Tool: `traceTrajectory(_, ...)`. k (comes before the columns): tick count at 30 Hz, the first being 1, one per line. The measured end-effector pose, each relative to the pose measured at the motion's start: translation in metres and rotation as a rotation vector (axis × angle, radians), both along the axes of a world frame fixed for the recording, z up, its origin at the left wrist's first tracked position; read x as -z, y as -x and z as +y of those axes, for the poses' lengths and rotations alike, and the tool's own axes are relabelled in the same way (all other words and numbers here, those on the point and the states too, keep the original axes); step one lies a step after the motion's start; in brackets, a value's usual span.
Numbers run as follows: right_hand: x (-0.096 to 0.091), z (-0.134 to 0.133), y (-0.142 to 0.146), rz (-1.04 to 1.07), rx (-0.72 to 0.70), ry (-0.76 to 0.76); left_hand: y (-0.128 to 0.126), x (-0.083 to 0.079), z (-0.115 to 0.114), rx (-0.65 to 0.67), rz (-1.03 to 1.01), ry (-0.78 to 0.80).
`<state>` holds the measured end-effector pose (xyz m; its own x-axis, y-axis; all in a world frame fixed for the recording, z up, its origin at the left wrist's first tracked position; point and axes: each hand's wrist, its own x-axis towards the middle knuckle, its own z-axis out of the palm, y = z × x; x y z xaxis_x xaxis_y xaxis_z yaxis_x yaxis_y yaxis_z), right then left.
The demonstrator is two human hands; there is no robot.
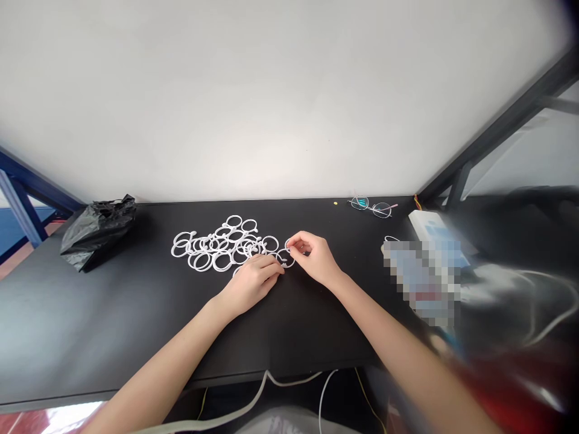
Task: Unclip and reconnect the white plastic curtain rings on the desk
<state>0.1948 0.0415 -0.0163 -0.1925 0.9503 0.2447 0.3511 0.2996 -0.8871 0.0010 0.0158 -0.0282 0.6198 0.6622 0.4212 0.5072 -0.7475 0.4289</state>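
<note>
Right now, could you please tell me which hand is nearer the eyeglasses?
Right. The right hand is left and in front of the eyeglasses; the left hand is farther left.

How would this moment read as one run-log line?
Left hand: at near-right edge of white rings | right hand: at rightmost ring, grip unclear | black bag: tabletop left | eyeglasses: back right

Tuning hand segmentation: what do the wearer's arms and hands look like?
Left hand and right hand are bare: no gloves, no watch or bracelet visible. Left forearm and right forearm show no sleeve or clear markings. Both narrow toward the hands.
</note>
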Motion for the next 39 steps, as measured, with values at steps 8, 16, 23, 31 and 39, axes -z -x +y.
traceTrajectory(8, -0.009, -0.005, 0.0, 0.061, -0.099, 0.018, -0.002, -0.005, -0.003, -0.074, -0.282, -0.036)
traceTrajectory(16, -0.01, -0.006, 0.0, 0.147, -0.235, 0.033, -0.004, -0.016, -0.005, -0.18, -0.474, -0.087)
traceTrajectory(23, -0.008, -0.007, 0.001, 0.122, -0.209, 0.01, -0.005, -0.016, -0.006, -0.137, -0.464, -0.078)
traceTrajectory(31, -0.008, -0.009, 0.003, 0.131, -0.187, 0.101, -0.006, -0.015, -0.005, -0.213, -0.471, -0.092)
traceTrajectory(39, -0.007, -0.02, 0.013, 0.29, -0.228, 0.083, 0.002, -0.015, -0.002, -0.23, -0.267, 0.11)
